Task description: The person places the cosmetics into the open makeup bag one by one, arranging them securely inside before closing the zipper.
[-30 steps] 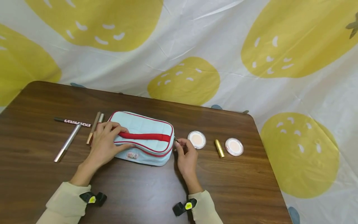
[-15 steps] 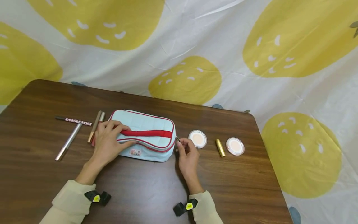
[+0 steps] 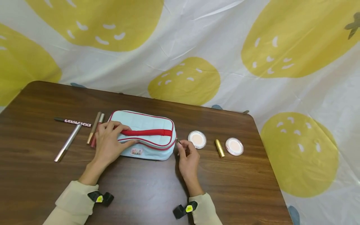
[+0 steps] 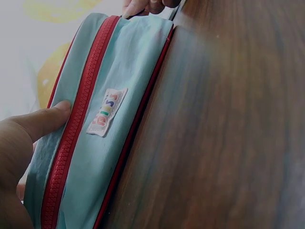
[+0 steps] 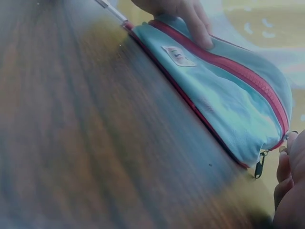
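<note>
Light-blue fabric pouch with red zipper is lying mid-bench, gripped at one end by left hand; small metal zipper pull is pinched by right hand fingers. Zipper is seen closed; cosmetics are left outside

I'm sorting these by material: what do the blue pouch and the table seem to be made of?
The pouch looks like soft woven fabric: quilted stitch lines, red piping, a sewn label. The table looks like dark wood or wood-look laminate: grain streaks under a slight sheen.

Head view high above; both, perhaps blurred, wrist views low beside the shared pouch.
</note>
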Demonstrator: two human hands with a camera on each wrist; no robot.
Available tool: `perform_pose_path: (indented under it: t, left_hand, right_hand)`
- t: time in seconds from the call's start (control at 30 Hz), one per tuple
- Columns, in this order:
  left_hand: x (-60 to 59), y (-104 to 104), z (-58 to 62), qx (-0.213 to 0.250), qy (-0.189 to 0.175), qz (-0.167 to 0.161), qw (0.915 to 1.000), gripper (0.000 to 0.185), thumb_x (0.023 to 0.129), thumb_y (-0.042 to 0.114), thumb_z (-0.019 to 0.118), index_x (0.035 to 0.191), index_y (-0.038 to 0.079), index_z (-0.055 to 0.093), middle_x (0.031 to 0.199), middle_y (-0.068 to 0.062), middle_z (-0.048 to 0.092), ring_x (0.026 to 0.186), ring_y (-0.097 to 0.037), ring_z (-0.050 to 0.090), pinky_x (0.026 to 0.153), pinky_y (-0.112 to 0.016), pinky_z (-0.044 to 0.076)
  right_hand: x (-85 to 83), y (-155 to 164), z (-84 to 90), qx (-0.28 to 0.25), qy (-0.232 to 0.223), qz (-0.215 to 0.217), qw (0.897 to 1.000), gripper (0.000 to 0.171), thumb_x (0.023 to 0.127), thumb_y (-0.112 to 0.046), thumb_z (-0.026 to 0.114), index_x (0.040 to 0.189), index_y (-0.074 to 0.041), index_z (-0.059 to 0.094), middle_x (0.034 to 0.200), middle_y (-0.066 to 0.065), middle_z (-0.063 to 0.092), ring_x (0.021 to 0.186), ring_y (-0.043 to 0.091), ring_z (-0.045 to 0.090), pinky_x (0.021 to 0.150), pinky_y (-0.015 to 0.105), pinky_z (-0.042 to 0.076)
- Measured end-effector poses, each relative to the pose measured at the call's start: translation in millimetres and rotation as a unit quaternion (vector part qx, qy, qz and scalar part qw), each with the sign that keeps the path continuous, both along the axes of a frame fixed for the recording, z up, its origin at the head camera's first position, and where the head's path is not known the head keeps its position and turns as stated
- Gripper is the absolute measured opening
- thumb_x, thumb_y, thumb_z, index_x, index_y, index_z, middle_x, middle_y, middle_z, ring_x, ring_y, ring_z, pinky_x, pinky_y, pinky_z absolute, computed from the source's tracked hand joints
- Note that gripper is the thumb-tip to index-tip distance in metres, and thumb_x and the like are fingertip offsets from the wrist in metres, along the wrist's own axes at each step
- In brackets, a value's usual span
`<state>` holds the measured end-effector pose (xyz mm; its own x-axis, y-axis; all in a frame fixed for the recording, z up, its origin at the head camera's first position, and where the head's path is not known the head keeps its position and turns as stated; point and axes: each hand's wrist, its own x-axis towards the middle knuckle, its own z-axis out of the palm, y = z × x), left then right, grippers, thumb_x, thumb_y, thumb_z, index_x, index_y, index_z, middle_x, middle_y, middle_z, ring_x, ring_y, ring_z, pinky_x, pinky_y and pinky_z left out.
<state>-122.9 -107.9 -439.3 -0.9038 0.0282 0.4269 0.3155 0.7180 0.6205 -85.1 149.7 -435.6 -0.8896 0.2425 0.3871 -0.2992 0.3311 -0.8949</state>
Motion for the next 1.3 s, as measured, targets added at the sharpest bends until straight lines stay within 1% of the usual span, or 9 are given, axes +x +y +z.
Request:
perform_pose_path:
  t: [0.23,0.43,0.63,0.83,1.03,1.17,1.3]
  left_hand:
    - [-2.2,-2,-0.7,-0.001,-0.001,0.008,1.0,0.044,0.067,0.034,0.087,0.1,0.012,0.068,0.111,-0.013,0.05,0.111,-0.041,0.034,0.084,-0.059,0.026]
    - [-4.7,1,-0.8,0.009,0.003,0.013,0.9999,0.042,0.066,0.033,0.087,0.098,0.012,0.069,0.11,-0.013,0.05,0.11,-0.041,0.035,0.086,-0.058,0.025]
    - [-4.1,5,-2.4,0.017,0.004,0.025,0.9995,0.041,0.066,0.033,0.088,0.097,0.012,0.07,0.109,-0.013,0.051,0.11,-0.039,0.036,0.086,-0.058,0.025]
    - [-1.8,14,-1.3,0.027,0.006,0.049,0.9984,0.044,0.065,0.039,0.087,0.096,0.013,0.07,0.109,-0.012,0.052,0.113,-0.039,0.036,0.081,-0.057,0.028]
    - [3.0,24,-2.6,0.028,0.018,0.072,0.9968,0.046,0.065,0.042,0.087,0.096,0.012,0.069,0.11,-0.013,0.051,0.113,-0.041,0.035,0.079,-0.058,0.027]
    - [6.2,32,-3.0,0.028,0.027,0.09,0.9952,0.046,0.065,0.041,0.087,0.096,0.012,0.069,0.11,-0.014,0.051,0.111,-0.041,0.036,0.078,-0.059,0.026]
    - [7.8,38,-3.4,0.031,0.025,0.101,0.994,0.046,0.065,0.043,0.086,0.096,0.013,0.07,0.111,-0.013,0.05,0.111,-0.04,0.036,0.077,-0.058,0.026]
  right_hand:
    - [1.9,-4,-0.5,-0.005,-0.01,-0.001,1.0,0.008,0.089,0.003,0.064,0.093,0.009,0.063,0.072,0.017,0.057,0.057,0.012,0.049,0.054,0.019,0.042]
    - [2.4,-4,0.7,-0.018,0.001,0.013,1.0,0.008,0.089,0.004,0.062,0.094,0.011,0.061,0.071,0.019,0.055,0.057,0.012,0.048,0.053,0.018,0.041]
    - [5.5,-2,-0.2,-0.025,0.007,0.028,0.999,0.007,0.089,0.005,0.061,0.094,0.011,0.06,0.071,0.02,0.054,0.057,0.012,0.049,0.053,0.019,0.04]
    - [6.7,-1,-2.9,-0.02,0.014,0.037,0.999,0.007,0.089,0.004,0.061,0.093,0.01,0.061,0.068,0.016,0.054,0.055,0.012,0.05,0.05,0.02,0.039]
    - [5.1,-3,-4.1,-0.032,0.023,0.044,0.998,0.007,0.089,0.005,0.061,0.094,0.01,0.061,0.069,0.018,0.054,0.056,0.011,0.049,0.051,0.019,0.04]
    - [5.1,-3,-4.0,-0.027,0.026,0.05,0.998,0.007,0.089,0.005,0.061,0.094,0.01,0.061,0.069,0.018,0.054,0.056,0.013,0.049,0.051,0.02,0.041]
    - [5.5,-2,-4.5,-0.024,0.03,0.047,0.998,0.007,0.089,0.006,0.062,0.094,0.011,0.061,0.068,0.019,0.054,0.055,0.014,0.049,0.05,0.021,0.041]
